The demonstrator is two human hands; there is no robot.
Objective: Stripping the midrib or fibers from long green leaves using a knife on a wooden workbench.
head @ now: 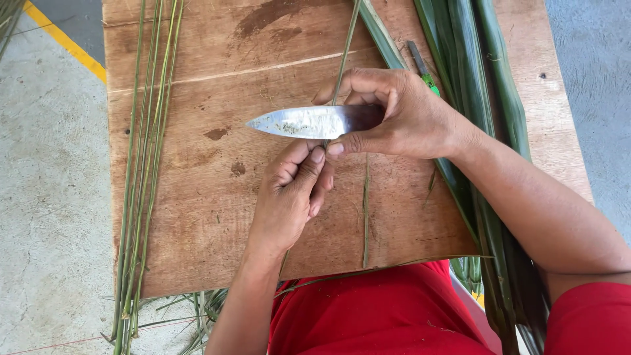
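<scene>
Our right hand [407, 118] is clamped on the steel knife [305, 121], tip pointing frame-left, lying crosswise. Our left hand [292, 194] pinches the thin green leaf rib [343, 62] just below the blade; the rib runs up-frame over the wooden worktop [197, 197].

Knife handle is totally buried in the right hand [407, 118], only the blade [309, 122] shows. The thin leaf rib [344, 59] disappears behind the blade and into the left hand [289, 197], and its top runs off the frame. The stack of long green leaves [486, 85] is cut off top and bottom, partly under the right forearm. The small green-handled tool [422, 69] is mostly tucked under that hand, can't tell what it is
</scene>
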